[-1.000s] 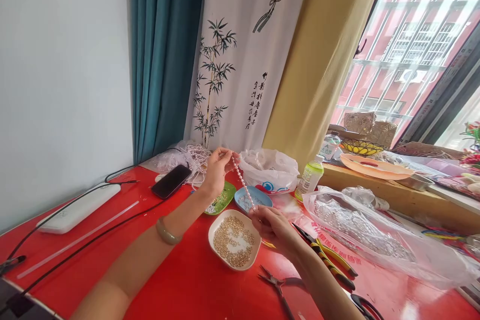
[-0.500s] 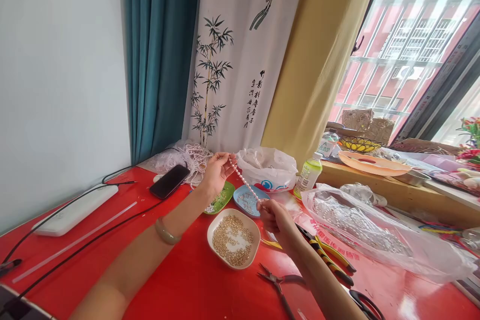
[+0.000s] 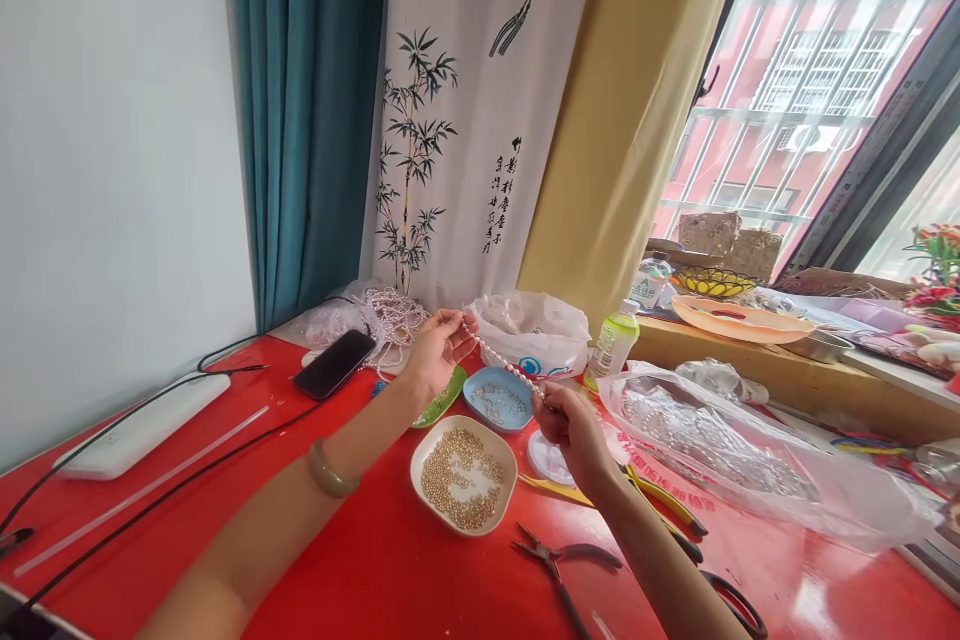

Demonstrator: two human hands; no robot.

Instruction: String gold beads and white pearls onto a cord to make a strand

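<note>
A strand of pale pinkish pearl beads (image 3: 504, 363) is stretched on a slant between my two hands, above the table. My left hand (image 3: 442, 352) pinches its upper end between thumb and fingers. Lower and to the right, my right hand (image 3: 566, 420) is closed on the other end. Beneath the strand sits a blue dish (image 3: 480, 412) with small silvery pieces. A green dish (image 3: 444, 400) is partly covered by my left hand. Nearer to me stands a white dish (image 3: 417, 490) holding many small gold beads.
Pliers (image 3: 553, 556), yellow-handled pliers (image 3: 667, 500) and scissors (image 3: 739, 605) lie on the right. A plastic bag of beads (image 3: 720, 440), a drink bottle (image 3: 613, 345) and a white bag (image 3: 547, 325) stand behind. On the left are a phone (image 3: 334, 364), cables and a white power strip (image 3: 142, 425).
My right hand has moved slightly up and to the right, uncovering a round clear lid. The strand now lies at a shallower slant. The view has shifted a little.
</note>
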